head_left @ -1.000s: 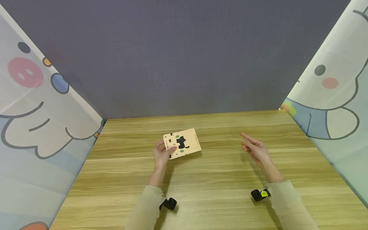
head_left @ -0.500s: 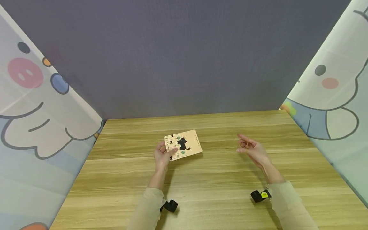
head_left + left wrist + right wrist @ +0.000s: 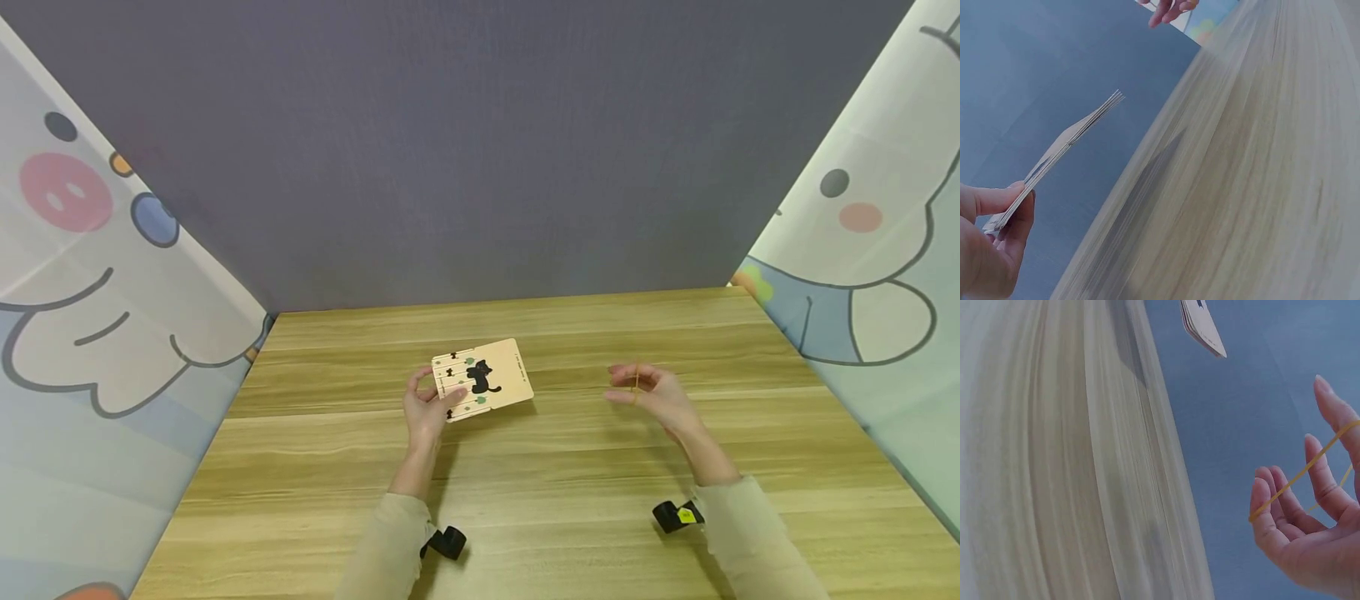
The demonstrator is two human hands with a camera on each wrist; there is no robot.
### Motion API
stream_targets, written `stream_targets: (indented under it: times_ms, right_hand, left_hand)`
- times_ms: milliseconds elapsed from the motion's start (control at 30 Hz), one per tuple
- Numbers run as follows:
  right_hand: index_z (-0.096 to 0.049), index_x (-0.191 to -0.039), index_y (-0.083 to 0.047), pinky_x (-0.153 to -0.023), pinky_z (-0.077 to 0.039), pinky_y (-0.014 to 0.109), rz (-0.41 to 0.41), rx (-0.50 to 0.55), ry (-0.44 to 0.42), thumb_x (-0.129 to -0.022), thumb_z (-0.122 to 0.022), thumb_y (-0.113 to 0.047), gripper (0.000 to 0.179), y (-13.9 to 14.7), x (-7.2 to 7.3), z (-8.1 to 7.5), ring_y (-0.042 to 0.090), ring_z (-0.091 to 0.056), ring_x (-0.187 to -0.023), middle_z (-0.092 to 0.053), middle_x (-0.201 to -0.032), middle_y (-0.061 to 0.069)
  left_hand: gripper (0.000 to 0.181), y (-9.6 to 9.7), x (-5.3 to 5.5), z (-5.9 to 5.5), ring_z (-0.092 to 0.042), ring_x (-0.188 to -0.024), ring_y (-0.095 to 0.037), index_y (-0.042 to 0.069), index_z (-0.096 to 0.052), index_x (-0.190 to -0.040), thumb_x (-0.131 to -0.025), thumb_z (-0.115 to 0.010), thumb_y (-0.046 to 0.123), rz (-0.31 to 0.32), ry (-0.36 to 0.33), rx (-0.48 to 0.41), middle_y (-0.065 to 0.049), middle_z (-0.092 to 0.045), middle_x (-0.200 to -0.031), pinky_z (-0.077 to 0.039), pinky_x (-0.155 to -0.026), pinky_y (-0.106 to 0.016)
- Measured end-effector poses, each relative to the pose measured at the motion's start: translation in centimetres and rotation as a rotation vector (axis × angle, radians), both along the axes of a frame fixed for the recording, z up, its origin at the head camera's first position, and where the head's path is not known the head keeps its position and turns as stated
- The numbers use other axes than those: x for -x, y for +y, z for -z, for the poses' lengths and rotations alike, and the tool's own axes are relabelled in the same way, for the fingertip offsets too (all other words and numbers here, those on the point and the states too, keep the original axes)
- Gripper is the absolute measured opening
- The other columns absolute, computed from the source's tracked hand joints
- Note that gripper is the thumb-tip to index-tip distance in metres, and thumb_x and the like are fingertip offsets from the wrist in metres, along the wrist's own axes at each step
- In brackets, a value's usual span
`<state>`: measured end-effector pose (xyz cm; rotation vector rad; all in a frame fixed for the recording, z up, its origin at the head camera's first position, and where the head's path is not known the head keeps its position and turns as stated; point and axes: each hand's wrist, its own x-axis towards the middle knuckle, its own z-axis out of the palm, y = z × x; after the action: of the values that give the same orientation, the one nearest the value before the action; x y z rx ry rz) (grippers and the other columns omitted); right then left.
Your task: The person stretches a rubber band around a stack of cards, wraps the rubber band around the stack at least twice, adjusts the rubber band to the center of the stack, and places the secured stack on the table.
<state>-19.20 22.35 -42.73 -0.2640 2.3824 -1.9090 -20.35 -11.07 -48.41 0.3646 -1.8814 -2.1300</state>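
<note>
My left hand (image 3: 426, 412) grips a stack of cream cards (image 3: 504, 375) by its left end, thumb on top and fingers beneath. A black cat is printed on the upper face. In the left wrist view the stack (image 3: 1063, 150) is seen edge-on, several thin layers fanning slightly at the far end, held above the tabletop. To the right, my right hand (image 3: 667, 400) is raised with fingers spread apart. A thin yellow rubber band (image 3: 637, 379) is looped over its digits; the right wrist view has the band (image 3: 1297, 477) stretched taut between them. Hand and cards are apart.
A wood-grain table (image 3: 555, 500) lies under both hands. Behind it rises a dark grey panel (image 3: 480, 167). Cartoon-printed curtains flank it at left (image 3: 112, 350) and right (image 3: 870, 275). Black wrist cameras sit at the left cuff (image 3: 448, 543) and right cuff (image 3: 667, 517).
My right hand has shifted slightly left and turned, its thumb and fingers spreading so the rubber band is drawn out between them. My left hand and the cards have drifted slightly right.
</note>
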Motion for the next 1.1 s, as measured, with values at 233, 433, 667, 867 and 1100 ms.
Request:
stream_targets:
  times_ms: [233,433,667,867,1100]
  right_hand:
    - [-0.050,-0.076,-0.003,-0.075,-0.053,0.033,-0.064,0.078,-0.032,-0.079,-0.067,-0.008,0.018,-0.2,-0.2,-0.3,0.011,-0.059,-0.089,-0.056,-0.105,0.003]
    - [-0.038,-0.081,0.010,-0.069,-0.054,0.043,-0.127,0.113,0.005,-0.084,-0.058,0.001,0.022,-0.3,-0.3,0.0,0.022,-0.061,-0.087,-0.045,-0.113,0.027]
    - [-0.037,-0.095,0.006,-0.065,-0.053,0.049,-0.108,0.174,0.080,-0.083,-0.058,0.003,0.025,-0.6,-0.2,0.3,0.024,-0.062,-0.085,-0.053,-0.107,0.014]
    - [-0.043,-0.109,-0.002,-0.058,-0.055,0.045,-0.120,0.241,0.248,-0.079,-0.066,-0.005,0.038,1.1,2.8,6.1,0.025,-0.059,-0.084,-0.049,-0.113,0.022]
    - [-0.040,-0.111,0.006,-0.060,-0.052,0.026,-0.090,0.105,0.309,-0.074,-0.070,-0.004,0.049,-2.3,-0.3,0.3,0.020,-0.052,-0.088,-0.045,-0.108,0.010]
  left_hand:
    - [0.069,0.6,-0.9,-1.9,-0.065,-0.068,-0.020,0.010,-0.045,-0.121,-0.062,-0.076,-0.004,-0.008,-0.019,-0.010,-0.018,-0.065,-0.085,-0.056,-0.059,-0.028]
    - [0.065,1.2,-1.6,-3.5,-0.064,-0.065,-0.022,0.004,-0.048,-0.119,-0.061,-0.075,-0.008,-0.039,-0.015,-0.025,-0.023,-0.064,-0.085,-0.056,-0.056,-0.027]
    - [0.068,0.8,0.1,0.0,-0.065,-0.072,-0.024,0.013,-0.052,-0.120,-0.059,-0.081,0.009,0.001,0.097,-0.053,-0.014,-0.066,-0.087,-0.056,-0.063,-0.031]
    - [0.061,1.5,-0.2,-0.9,-0.065,-0.070,-0.027,0.005,-0.053,-0.118,-0.063,-0.074,-0.010,0.024,0.106,-0.112,-0.022,-0.064,-0.086,-0.056,-0.061,-0.031]
    - [0.062,2.9,-1.9,-4.1,-0.065,-0.067,-0.024,0.003,-0.052,-0.119,-0.062,-0.074,-0.009,0.003,0.049,-0.100,-0.021,-0.065,-0.083,-0.056,-0.060,-0.030]
